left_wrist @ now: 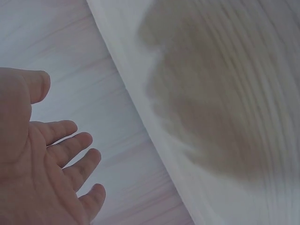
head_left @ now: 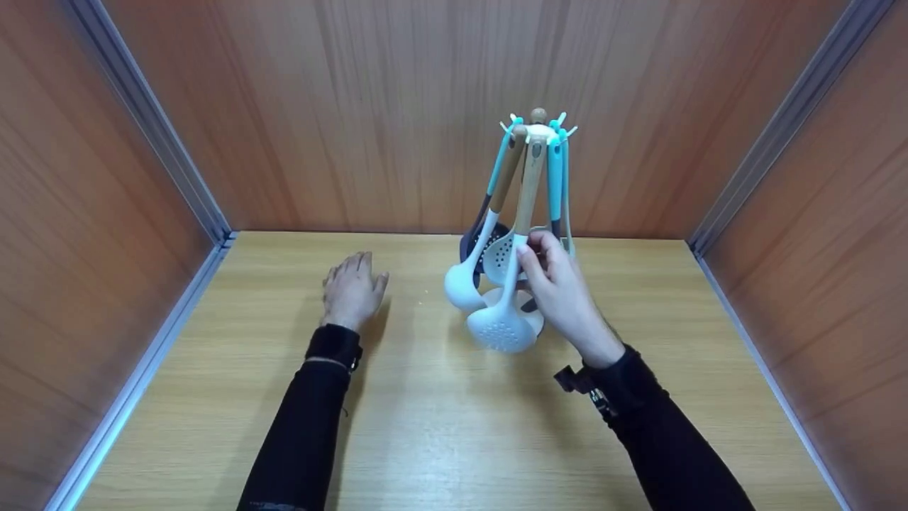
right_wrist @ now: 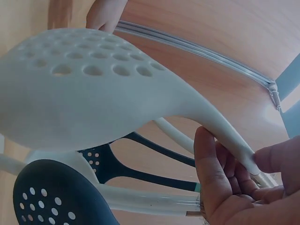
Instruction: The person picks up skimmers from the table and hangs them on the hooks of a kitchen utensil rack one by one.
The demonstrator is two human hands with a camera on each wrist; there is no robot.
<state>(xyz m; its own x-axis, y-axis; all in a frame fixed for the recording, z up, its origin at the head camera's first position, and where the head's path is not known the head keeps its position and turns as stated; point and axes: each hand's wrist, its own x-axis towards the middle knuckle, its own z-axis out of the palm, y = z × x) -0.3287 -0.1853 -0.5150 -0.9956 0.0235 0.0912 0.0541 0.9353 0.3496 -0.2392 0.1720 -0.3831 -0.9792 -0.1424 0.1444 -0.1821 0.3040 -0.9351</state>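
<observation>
A white skimmer (head_left: pixel 501 328) with a perforated bowl and wooden handle hangs at the front of a utensil rack (head_left: pixel 540 132). My right hand (head_left: pixel 560 284) pinches its neck between thumb and fingers, just below the wooden part. In the right wrist view the skimmer's bowl (right_wrist: pixel 89 108) fills the upper left, and the thumb and fingertips meet on its stem. Well to the left of the rack, my left hand (head_left: pixel 352 291) is held over the table with fingers extended and nothing in it; the left wrist view shows its bare palm (left_wrist: pixel 28 159).
Beside the skimmer hang a white ladle (head_left: pixel 462 285) and several utensils with turquoise or wooden handles. A dark perforated utensil (right_wrist: pixel 56 197) is close below the skimmer in the right wrist view. Wood-grain panels (head_left: pixel 369 128) enclose the table (head_left: pixel 440 440) behind and at both sides.
</observation>
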